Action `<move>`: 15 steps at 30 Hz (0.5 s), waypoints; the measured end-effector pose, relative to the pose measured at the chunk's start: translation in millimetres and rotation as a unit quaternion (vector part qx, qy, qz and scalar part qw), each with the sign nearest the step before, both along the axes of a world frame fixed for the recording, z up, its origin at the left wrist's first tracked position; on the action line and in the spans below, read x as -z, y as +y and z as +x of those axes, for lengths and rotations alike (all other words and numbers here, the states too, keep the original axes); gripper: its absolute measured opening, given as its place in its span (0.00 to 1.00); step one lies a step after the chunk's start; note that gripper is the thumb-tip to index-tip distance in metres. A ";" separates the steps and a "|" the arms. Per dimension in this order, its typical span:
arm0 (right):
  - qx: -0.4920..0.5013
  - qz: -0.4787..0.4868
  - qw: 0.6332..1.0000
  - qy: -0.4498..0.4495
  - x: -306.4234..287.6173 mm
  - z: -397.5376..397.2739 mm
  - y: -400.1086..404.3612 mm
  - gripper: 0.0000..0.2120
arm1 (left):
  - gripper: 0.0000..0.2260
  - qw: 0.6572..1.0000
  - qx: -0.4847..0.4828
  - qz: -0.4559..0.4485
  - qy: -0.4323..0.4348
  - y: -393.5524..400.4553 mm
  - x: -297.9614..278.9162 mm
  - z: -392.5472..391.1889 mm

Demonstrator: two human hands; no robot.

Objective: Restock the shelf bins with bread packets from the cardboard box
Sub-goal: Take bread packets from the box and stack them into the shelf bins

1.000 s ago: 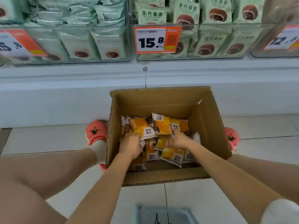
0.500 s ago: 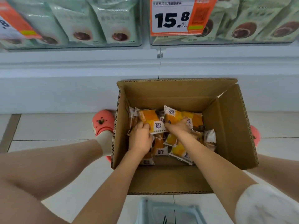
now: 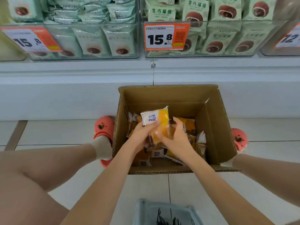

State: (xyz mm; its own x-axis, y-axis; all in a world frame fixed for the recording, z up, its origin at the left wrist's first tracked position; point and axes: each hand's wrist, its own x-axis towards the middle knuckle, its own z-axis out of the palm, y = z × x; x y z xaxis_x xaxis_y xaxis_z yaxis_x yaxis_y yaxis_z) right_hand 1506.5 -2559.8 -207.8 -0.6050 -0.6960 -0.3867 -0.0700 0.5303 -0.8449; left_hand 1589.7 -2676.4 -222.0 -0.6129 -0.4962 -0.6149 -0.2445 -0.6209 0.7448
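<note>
While both hands grip one bread packet (image 3: 159, 122) (others beneath), cardboard box (image 3: 211, 127) walls around.

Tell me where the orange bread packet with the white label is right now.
In the head view the orange bread packet is at centre, held between the left hand and right hand above the loose packets in the cardboard box.
</note>
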 end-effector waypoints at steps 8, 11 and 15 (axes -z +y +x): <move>-0.180 -0.073 0.961 0.197 -52.9 -37.8 -11.0 0.07 | 0.13 0.978 0.179 -0.101 -0.035 11.2 -31.3 16.7; -0.180 -0.066 0.963 0.191 -51.1 -40.1 -11.6 0.08 | 0.12 0.976 0.188 -0.104 -0.037 18.1 -36.4 15.7; -0.140 -0.034 0.962 0.231 -44.3 -40.9 -13.9 0.10 | 0.19 0.967 0.224 -0.111 -0.057 21.4 -38.9 15.3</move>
State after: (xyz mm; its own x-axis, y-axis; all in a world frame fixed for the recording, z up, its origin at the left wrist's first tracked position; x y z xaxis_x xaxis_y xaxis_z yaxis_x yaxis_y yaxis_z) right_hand 1465.6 -2573.7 -163.5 -0.4857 -0.8713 -0.0696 -0.5790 0.3804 -0.7212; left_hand 1604.9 -2655.0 -183.1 -0.7309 -0.3247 -0.6003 -0.5405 -0.2617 0.7996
